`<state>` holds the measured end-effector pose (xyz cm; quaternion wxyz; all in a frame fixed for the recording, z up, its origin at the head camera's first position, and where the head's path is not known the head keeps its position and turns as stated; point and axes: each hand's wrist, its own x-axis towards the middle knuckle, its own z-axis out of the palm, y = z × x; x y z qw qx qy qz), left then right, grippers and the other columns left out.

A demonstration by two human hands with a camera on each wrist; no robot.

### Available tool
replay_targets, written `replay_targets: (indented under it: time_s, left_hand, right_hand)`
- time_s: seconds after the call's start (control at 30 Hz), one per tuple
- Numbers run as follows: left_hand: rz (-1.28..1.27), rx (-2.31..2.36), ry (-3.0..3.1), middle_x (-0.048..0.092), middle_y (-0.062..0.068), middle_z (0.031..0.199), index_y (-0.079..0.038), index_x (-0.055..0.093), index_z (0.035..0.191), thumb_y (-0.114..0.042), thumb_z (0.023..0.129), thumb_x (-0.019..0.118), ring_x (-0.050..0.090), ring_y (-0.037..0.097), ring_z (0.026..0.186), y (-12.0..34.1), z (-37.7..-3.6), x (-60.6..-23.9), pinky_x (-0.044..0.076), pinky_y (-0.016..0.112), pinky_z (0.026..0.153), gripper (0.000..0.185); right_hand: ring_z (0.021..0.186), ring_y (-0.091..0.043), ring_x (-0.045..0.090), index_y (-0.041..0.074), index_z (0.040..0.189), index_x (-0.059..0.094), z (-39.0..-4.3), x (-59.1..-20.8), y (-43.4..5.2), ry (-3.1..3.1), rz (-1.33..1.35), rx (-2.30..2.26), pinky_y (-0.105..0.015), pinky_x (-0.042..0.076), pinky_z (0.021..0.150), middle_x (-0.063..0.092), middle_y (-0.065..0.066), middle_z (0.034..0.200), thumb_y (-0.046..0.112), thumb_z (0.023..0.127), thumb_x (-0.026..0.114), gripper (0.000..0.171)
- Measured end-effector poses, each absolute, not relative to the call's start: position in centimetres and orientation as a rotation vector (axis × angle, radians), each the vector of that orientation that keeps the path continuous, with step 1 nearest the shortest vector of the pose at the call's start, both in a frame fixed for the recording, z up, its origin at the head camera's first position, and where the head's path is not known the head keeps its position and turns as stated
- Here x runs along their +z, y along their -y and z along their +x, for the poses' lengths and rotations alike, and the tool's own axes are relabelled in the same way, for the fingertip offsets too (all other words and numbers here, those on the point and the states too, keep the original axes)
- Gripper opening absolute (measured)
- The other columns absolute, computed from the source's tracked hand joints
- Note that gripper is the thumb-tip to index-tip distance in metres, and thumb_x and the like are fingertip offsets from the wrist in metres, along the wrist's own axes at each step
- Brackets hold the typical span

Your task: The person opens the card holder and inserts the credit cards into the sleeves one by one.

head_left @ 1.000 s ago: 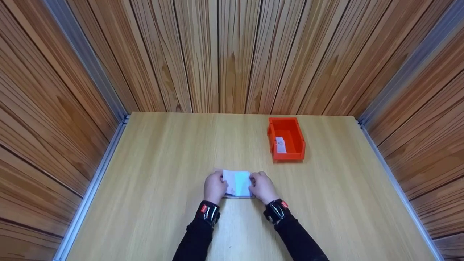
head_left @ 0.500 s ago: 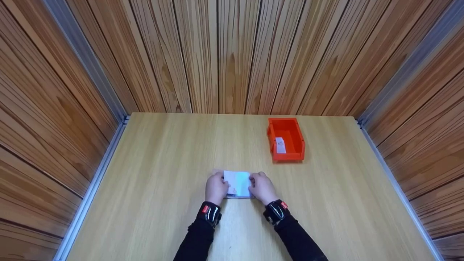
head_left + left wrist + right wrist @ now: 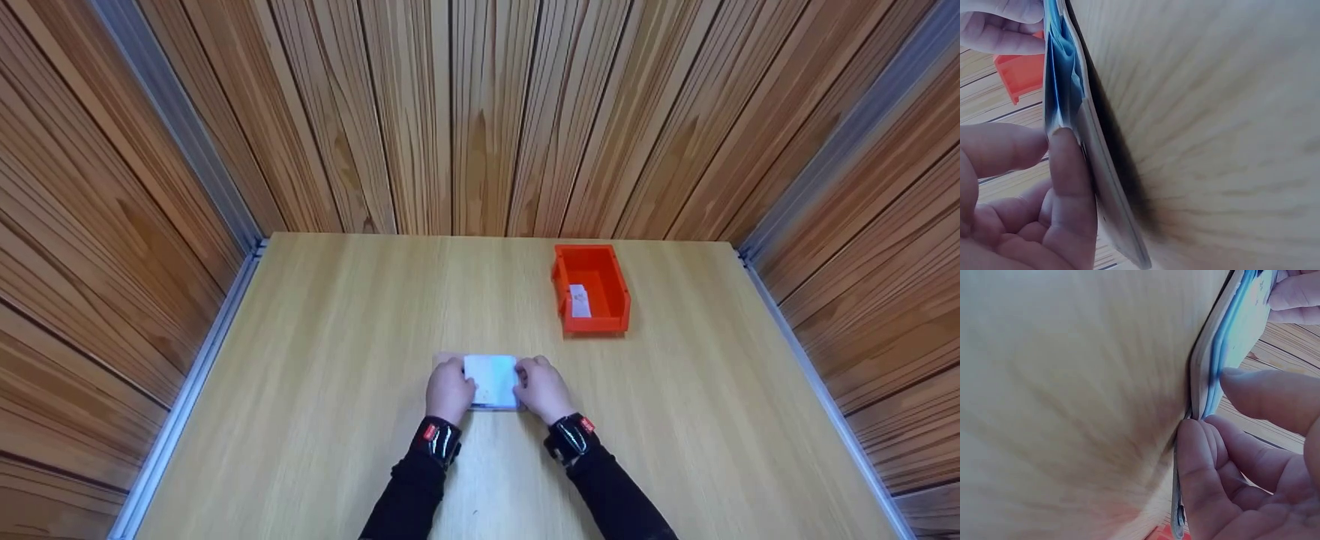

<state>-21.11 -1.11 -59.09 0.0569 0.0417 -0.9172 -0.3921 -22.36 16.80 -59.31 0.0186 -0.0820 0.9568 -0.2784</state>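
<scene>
A small flat folding case with a pale cover lies low over the table between both hands. My left hand pinches its left side between thumb and fingers. In the left wrist view, thin blue layers bunch inside the case, above the left fingertip. My right hand grips the right side, its thumb on the pale top leaf in the right wrist view. Below the right fingers sticks out a flap with a small dark stud like a snap.
An orange bin with a white label on its side stands at the back right of the wooden table. Wood-plank walls enclose the back and both sides.
The pale top leaf has spread rightward over the blue part, which now shows much less. My left hand has shifted slightly right; the right hand stays almost still.
</scene>
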Motion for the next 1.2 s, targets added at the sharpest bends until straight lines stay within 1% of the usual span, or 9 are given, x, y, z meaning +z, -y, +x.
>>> replay_targets:
  time_s: [0.17, 0.3, 0.5, 0.63, 0.77, 1.0, 1.2]
  left_hand:
    - [0.113, -1.171, 2.794, 0.067, 0.014, 0.082, 0.007, 0.070, 0.092, 0.001, 0.078, 0.070, 0.064, 0.033, 0.080, 0.9, -21.2, -58.9, 0.050, 0.047, 0.075, 0.015]
    - [0.089, -1.179, 2.804, 0.065, 0.013, 0.079, 0.006, 0.068, 0.087, 0.001, 0.079, 0.071, 0.062, 0.031, 0.077, 0.6, -21.2, -59.0, 0.049, 0.046, 0.072, 0.010]
    - [0.033, -1.117, 2.810, 0.064, 0.014, 0.080, 0.006, 0.068, 0.086, -0.003, 0.078, 0.075, 0.061, 0.032, 0.077, 0.0, -21.2, -59.3, 0.049, 0.046, 0.073, 0.015]
    - [0.006, -1.055, 2.832, 0.062, 0.014, 0.081, 0.006, 0.067, 0.087, -0.006, 0.079, 0.075, 0.060, 0.032, 0.079, -0.2, -21.1, -59.2, 0.048, 0.045, 0.073, 0.016]
    - [0.007, -1.057, 2.849, 0.060, 0.014, 0.081, 0.006, 0.066, 0.088, -0.006, 0.081, 0.074, 0.059, 0.031, 0.079, -0.5, -21.0, -59.2, 0.048, 0.045, 0.073, 0.016]
    - [-0.032, -1.053, 2.840, 0.061, 0.013, 0.080, 0.005, 0.067, 0.084, -0.001, 0.078, 0.073, 0.059, 0.031, 0.078, -0.9, -21.1, -59.4, 0.048, 0.044, 0.074, 0.010]
    - [-0.054, -1.045, 2.839, 0.061, 0.015, 0.082, 0.005, 0.068, 0.089, 0.001, 0.077, 0.071, 0.060, 0.032, 0.079, -1.2, -21.0, -59.6, 0.048, 0.045, 0.073, 0.013]
  right_hand:
    - [0.088, -0.024, 0.057, -0.003, 0.112, 0.067, -22.4, -59.1, -16.7, -2.950, -0.227, -0.868, -0.042, 0.049, 0.085, 0.058, -0.012, 0.099, 0.005, 0.081, 0.074, 0.033]
    - [0.085, -0.024, 0.057, -0.003, 0.111, 0.067, -22.3, -59.0, -16.7, -2.963, -0.256, -0.877, -0.042, 0.049, 0.082, 0.057, -0.010, 0.096, 0.004, 0.080, 0.075, 0.033]
    - [0.084, -0.026, 0.058, -0.004, 0.109, 0.067, -22.2, -59.2, -16.9, -2.987, -0.296, -0.898, -0.043, 0.050, 0.081, 0.057, -0.011, 0.094, 0.003, 0.079, 0.075, 0.032]
    - [0.081, -0.027, 0.059, -0.005, 0.105, 0.068, -22.2, -59.3, -17.0, -3.029, -0.352, -0.891, -0.043, 0.050, 0.078, 0.058, -0.012, 0.092, 0.001, 0.077, 0.076, 0.030]
    - [0.079, -0.026, 0.058, -0.005, 0.104, 0.068, -22.2, -59.4, -17.0, -3.031, -0.360, -0.894, -0.043, 0.050, 0.076, 0.058, -0.012, 0.092, 0.000, 0.077, 0.075, 0.029]
    - [0.084, -0.026, 0.058, -0.005, 0.109, 0.067, -22.2, -59.2, -16.8, -2.984, -0.296, -0.902, -0.043, 0.049, 0.081, 0.058, -0.012, 0.096, 0.001, 0.079, 0.075, 0.031]
    - [0.089, -0.028, 0.060, -0.005, 0.112, 0.067, -22.1, -59.2, -16.8, -2.970, -0.280, -0.894, -0.044, 0.050, 0.084, 0.059, -0.014, 0.100, 0.001, 0.080, 0.075, 0.033]
